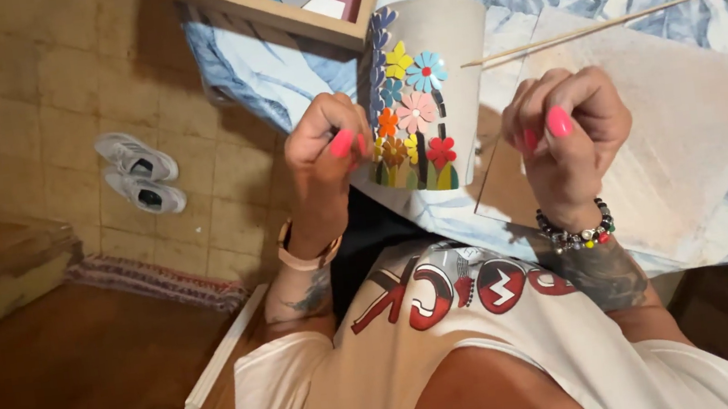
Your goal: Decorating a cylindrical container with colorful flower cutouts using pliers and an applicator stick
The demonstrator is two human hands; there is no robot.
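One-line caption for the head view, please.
Left hand steadies a pale pot decorated with colourful mosaic flowers; right hand is curled beside it.

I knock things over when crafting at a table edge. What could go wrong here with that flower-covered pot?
The pale cylindrical pot with colourful flower tiles lies on its side near the table edge; only the left hand steadies it, so it might roll off. The thin wooden sticks beside it could get swept away by the right hand.
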